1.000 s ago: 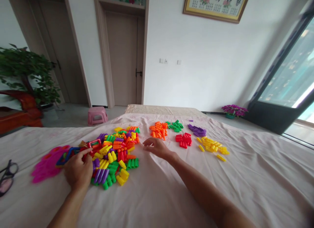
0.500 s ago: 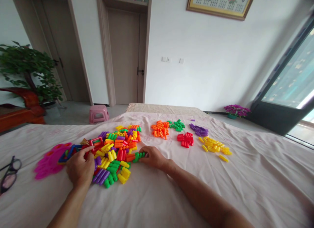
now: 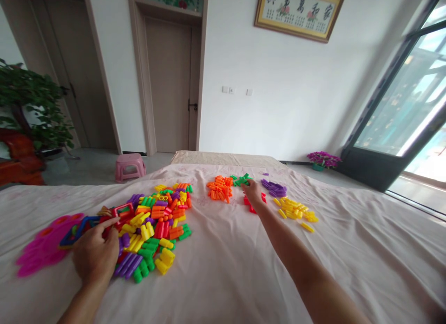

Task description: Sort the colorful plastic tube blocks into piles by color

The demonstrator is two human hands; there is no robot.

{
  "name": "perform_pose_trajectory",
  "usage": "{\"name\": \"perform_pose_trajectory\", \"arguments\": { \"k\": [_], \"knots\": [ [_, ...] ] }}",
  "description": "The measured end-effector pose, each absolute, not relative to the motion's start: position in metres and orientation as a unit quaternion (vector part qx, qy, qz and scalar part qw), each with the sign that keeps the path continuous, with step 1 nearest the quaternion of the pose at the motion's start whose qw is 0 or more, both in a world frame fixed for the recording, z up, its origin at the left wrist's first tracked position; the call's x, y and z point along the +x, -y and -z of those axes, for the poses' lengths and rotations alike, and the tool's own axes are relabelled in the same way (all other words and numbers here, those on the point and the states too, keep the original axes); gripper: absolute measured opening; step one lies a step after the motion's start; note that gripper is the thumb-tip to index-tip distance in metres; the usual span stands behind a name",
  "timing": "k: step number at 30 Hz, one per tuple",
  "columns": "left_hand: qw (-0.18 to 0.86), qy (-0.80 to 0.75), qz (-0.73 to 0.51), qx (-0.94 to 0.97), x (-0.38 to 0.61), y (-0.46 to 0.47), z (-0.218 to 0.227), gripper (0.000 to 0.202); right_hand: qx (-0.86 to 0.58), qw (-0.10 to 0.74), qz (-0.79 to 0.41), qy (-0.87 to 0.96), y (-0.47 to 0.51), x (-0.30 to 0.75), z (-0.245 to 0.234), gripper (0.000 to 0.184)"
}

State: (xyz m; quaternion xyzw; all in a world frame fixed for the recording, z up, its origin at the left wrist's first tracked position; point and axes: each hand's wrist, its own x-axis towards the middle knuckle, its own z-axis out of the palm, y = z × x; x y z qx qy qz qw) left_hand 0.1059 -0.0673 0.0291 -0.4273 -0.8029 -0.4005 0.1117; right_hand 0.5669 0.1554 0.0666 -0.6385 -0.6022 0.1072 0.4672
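My left hand (image 3: pixel 95 252) lies at the left side of a mixed pile of plastic building blocks (image 3: pixel 162 229), index finger and thumb apart, holding nothing I can see. By its index finger are a red frame-shaped piece (image 3: pixel 122 213) and a blue one (image 3: pixel 78 229). My right hand (image 3: pixel 253 192) reaches to the small green block pile (image 3: pixel 240 180), its fingers pinched on a green block that is mostly hidden. Red blocks (image 3: pixel 251 207) lie partly behind that hand. Orange blocks (image 3: pixel 220 189) are grouped just left of the green ones.
Purple blocks (image 3: pixel 275 188) and yellow blocks (image 3: pixel 296 209) form groups on the right of the cloth-covered table (image 3: pixel 223 273). A pink flower-shaped plastic piece (image 3: pixel 42 247) lies at the left. Beyond the table stand a pink stool (image 3: pixel 130 167) and a potted plant (image 3: pixel 33 108).
My right hand has moved from the mixed pile's right edge, forward and right to the green group. My left hand stays at the pile's left side. The camera view has shifted right.
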Motion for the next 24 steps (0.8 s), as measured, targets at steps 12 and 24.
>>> {"name": "perform_pose_trajectory", "arguments": {
  "k": [12, 24],
  "knots": [
    [0.115, 0.803, 0.403, -0.423, 0.103, 0.065, -0.025, 0.037, -0.573, 0.527, -0.245, 0.578, -0.145, 0.541, -0.045, 0.037],
    [0.114, 0.791, 0.428, -0.422, 0.108, 0.067, -0.031, 0.038, -0.342, 0.222, -0.248, 0.879, -0.032, 0.422, -0.048, 0.034]
  ]
}}
